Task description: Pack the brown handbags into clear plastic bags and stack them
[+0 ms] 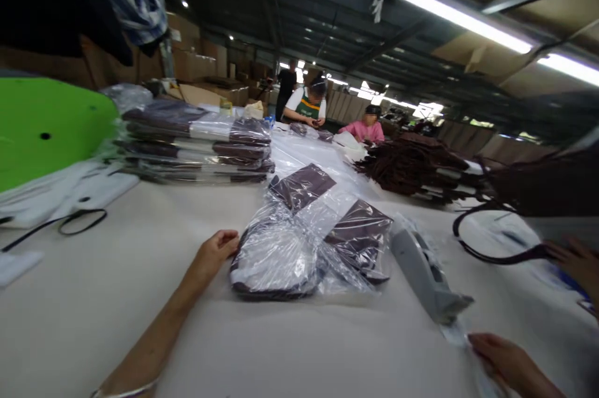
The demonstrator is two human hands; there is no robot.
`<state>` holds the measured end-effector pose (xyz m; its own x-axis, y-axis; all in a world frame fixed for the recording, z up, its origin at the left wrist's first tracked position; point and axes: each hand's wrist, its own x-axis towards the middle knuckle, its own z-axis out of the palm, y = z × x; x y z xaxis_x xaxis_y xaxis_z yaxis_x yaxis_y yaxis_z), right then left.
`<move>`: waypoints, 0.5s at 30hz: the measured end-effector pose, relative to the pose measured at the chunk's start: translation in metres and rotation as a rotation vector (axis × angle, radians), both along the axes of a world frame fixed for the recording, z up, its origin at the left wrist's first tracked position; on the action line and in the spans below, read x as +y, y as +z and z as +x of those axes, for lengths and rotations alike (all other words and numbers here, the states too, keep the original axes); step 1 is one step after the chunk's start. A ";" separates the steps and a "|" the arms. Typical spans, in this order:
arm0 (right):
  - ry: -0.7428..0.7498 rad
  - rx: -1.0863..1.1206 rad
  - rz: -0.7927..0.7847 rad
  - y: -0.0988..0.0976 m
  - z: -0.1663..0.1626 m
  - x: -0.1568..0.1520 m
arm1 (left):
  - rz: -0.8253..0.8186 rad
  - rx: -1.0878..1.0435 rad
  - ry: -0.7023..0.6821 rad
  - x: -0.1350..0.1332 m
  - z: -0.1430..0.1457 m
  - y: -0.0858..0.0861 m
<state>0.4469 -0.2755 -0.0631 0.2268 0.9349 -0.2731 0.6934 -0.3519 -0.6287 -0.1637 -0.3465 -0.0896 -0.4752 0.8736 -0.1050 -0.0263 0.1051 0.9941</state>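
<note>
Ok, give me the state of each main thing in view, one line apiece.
Front brown pack: bagged, lying flat; seal unclear
Left hand: touching the front pack's edge
Right hand: holding clear tape
Grey tape dispenser: loaded, tape drawn out
Brown packs at left: bagged, stacked
Brown pieces at right: piled, unbagged
Tube lights: lit

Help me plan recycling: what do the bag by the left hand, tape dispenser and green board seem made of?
Bag: clear, glossy plastic film, by its creases and highlights.
Tape dispenser: probably satin plastic, by its smooth grey body; painted metal possible.
Green board: perhaps matte plastic, by its even colour; coated wood could look alike.
</note>
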 end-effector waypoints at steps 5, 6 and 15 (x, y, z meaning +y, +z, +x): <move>0.438 0.023 0.158 0.057 -0.125 0.014 | 0.008 0.041 -0.007 0.006 -0.001 -0.006; 0.551 0.034 0.150 0.069 -0.162 0.019 | 0.005 0.061 -0.008 0.006 -0.001 -0.006; 1.166 -0.383 0.076 0.061 -0.382 0.117 | -0.006 0.258 -0.041 0.001 0.008 -0.004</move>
<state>0.0645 -0.1589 -0.0017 -0.7012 0.6427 -0.3086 0.7130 0.6302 -0.3074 -0.1552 -0.3459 -0.0941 -0.4509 0.8925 0.0101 0.2323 0.1064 0.9668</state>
